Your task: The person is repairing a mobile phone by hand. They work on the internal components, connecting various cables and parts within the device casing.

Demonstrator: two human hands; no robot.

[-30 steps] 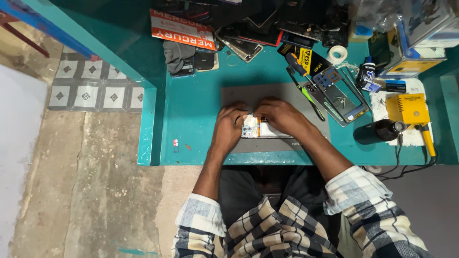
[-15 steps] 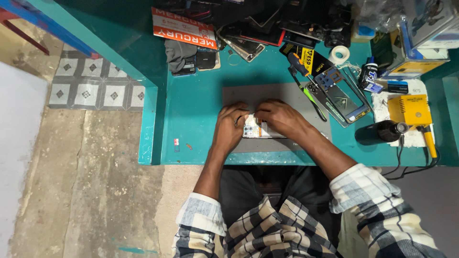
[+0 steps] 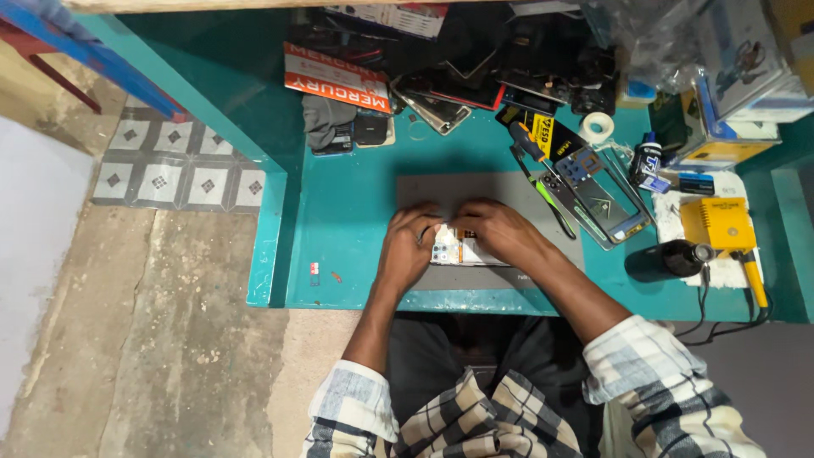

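Your left hand (image 3: 407, 246) and right hand (image 3: 500, 231) pinch an opened phone (image 3: 458, 248) between curled fingers, flat on the grey mat (image 3: 509, 191), near table (image 3: 348, 212) edge. It looks light, stiff and fragile; hold its edges only.

Phone repair workshop: teal bench (image 3: 356, 212), screwdriver (image 3: 536, 153), phone frames (image 3: 606, 199).

2 hands (image 3: 407, 250) (image 3: 500, 231), 1 opened phone (image 3: 458, 248), 1 grey mat (image 3: 509, 191), 1 tape roll (image 3: 597, 126), 1 black bottle (image 3: 666, 259)

Screwdriver (image 3: 532, 151), tape roll (image 3: 597, 126) — yellow meter (image 3: 715, 223) aside
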